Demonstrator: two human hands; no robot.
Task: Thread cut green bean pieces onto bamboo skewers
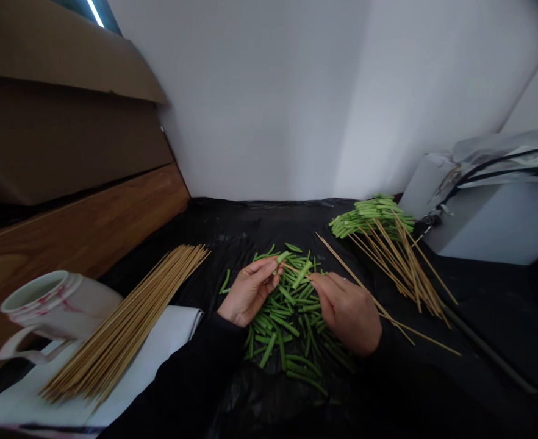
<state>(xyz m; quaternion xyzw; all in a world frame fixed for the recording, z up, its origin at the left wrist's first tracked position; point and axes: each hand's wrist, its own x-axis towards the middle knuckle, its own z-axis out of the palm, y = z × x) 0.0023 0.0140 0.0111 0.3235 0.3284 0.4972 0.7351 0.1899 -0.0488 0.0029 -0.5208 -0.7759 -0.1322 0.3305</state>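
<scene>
A heap of cut green bean pieces [291, 317] lies on black plastic sheeting [232, 231]. My left hand [249, 291] is pinched on a green bean piece [282, 257] over the heap. My right hand [347, 311] is closed on a bamboo skewer [388, 317], whose tip points left at that piece while its long end runs out to the right. Both sleeves are black.
A bundle of bare bamboo skewers [127, 326] lies on white paper [159, 353] at the left, beside a white mug [49, 308]. Finished skewers loaded with beans [379, 225] are stacked at the back right. A wooden panel [68, 238] stands left; a white box [479, 213] with cables sits right.
</scene>
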